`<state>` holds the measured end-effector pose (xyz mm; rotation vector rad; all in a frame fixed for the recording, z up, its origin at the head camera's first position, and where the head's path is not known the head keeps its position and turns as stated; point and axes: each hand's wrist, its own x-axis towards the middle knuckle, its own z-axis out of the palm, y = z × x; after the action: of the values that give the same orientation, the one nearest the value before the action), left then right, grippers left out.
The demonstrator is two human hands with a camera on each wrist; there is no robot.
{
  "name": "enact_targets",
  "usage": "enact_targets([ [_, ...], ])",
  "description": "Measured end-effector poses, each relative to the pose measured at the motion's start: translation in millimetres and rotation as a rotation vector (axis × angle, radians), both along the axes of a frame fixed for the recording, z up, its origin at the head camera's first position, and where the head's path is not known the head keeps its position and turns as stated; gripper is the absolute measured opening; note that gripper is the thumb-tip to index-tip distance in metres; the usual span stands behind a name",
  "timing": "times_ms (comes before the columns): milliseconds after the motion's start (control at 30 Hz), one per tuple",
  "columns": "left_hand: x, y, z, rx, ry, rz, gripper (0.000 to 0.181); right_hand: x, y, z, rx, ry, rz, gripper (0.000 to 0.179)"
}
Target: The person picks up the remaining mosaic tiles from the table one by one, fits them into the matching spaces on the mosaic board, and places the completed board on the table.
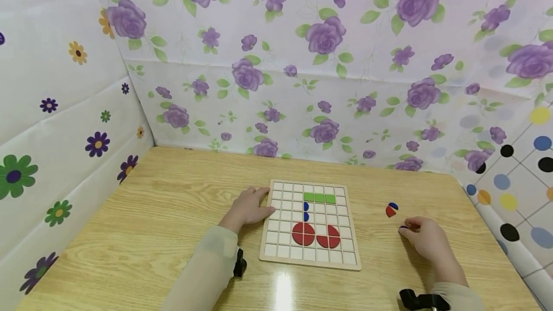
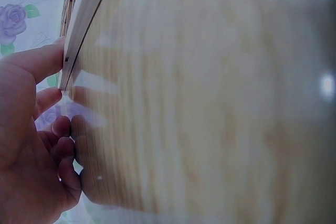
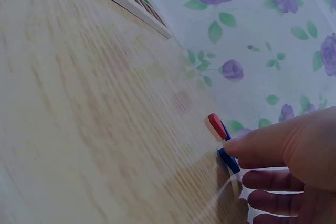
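Left hand (image 1: 248, 207) touches board (image 1: 318, 218); right (image 1: 427, 240) pinches blue piece (image 3: 228, 161).

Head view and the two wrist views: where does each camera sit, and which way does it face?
Head: worn on the head, facing forward and down at the board on the table; left hand's grip, right hand's grip and sleeves show.
Left wrist: on that wrist, facing the board's edge; left thumb and fingers show.
Right wrist: on that wrist, facing across the table past the blue piece at the fingertips; right thumb and fingers show.
Shared: head and right wrist views both show the loose red piece.
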<state>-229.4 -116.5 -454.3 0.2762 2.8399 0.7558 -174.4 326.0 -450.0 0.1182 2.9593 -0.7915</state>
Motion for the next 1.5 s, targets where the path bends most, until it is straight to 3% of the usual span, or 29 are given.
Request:
enact_targets([
  [233,0.8,-1.5,1.1,-0.005,0.008,-0.01,0.063,-0.1,-1.2,-0.8,0.006,0.018,0.007,0.036],
  [467,0.2,-3.8,1.9,0.0,0.015,-0.013,0.063,-2.3,1.0,1.9,-0.008,-0.029,0.015,0.036],
  [1233,-1.9,-1.1,0.6,-0.003,0.009,-0.014,0.064,-6.2,-2.3,-3.9,0.007,0.058,0.077,0.012],
  [1500,0.5,-1.6,-0.5,0.006,0.013,-0.013,0.063,-8.6,-3.4,-7.4,-0.026,0.035,0.073,0.014],
])
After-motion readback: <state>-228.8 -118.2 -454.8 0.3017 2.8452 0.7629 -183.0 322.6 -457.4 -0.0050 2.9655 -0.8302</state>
